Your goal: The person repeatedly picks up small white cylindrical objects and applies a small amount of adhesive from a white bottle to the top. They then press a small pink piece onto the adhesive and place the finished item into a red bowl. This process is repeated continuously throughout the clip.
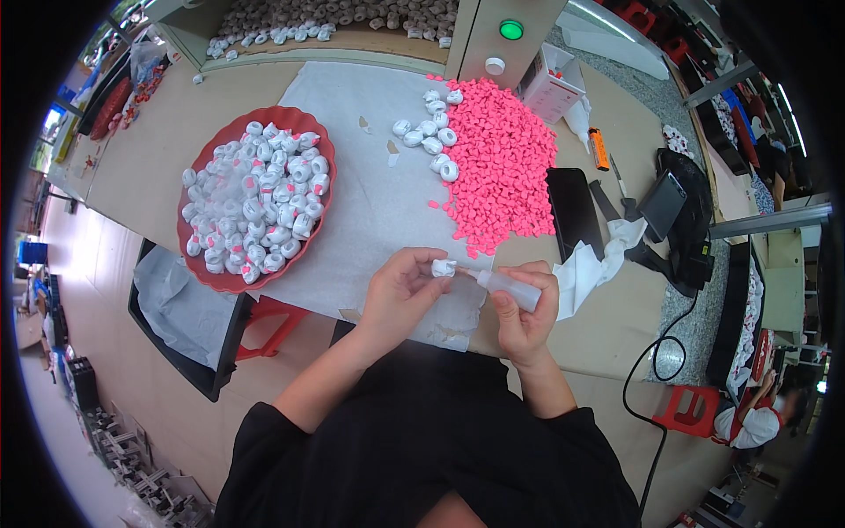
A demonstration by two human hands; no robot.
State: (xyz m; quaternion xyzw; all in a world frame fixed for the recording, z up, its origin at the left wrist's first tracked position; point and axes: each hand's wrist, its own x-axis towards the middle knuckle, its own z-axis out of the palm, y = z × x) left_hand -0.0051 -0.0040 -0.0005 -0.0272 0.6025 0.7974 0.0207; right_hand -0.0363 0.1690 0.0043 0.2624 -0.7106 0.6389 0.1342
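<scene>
Between the thumb and fingers of my left hand (pixel 400 292) is a small white rounded piece (pixel 443 267). My right hand (pixel 528 321) grips a translucent squeeze bottle (pixel 510 289), its thin nozzle pointing left at the white piece; whether the tip touches it I cannot tell. Beyond my hands lies a heap of small pink pieces (pixel 502 158) on white paper (pixel 352 194). Several loose white pieces (pixel 429 128) sit along the heap's left edge. To the left, a red scalloped bowl (pixel 187 231) holds many white pieces, some with pink parts showing.
At right lie a black phone (pixel 574 209), an orange lighter (pixel 599 150), crumpled tissue (pixel 591 268) and a black bag (pixel 695 224) with a cable. A white box (pixel 553 84) stands behind. A lined black tray (pixel 180 308) sits lower left. A metal cabinet (pixel 480 44) borders the back.
</scene>
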